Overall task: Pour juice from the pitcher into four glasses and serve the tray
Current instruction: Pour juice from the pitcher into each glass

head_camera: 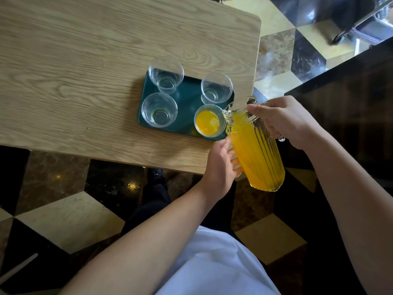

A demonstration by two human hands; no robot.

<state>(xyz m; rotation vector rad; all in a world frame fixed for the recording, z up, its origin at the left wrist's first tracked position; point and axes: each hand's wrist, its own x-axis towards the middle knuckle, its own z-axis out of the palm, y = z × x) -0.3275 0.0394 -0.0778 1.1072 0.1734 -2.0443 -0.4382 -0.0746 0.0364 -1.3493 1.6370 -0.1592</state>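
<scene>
A ribbed glass pitcher (258,154) full of orange juice is tilted with its spout over the near right glass (209,121), which holds juice. My right hand (285,121) grips the pitcher's handle near the rim. My left hand (221,165) holds the pitcher's lower side. The dark green tray (187,107) lies near the table's right corner. Three glasses on it are empty: far left (166,74), far right (216,87) and near left (159,109).
The wooden table (85,71) ends just right of the tray and close to my body. Below and to the right is a patterned marble floor (276,54). A dark counter (350,103) stands at the right.
</scene>
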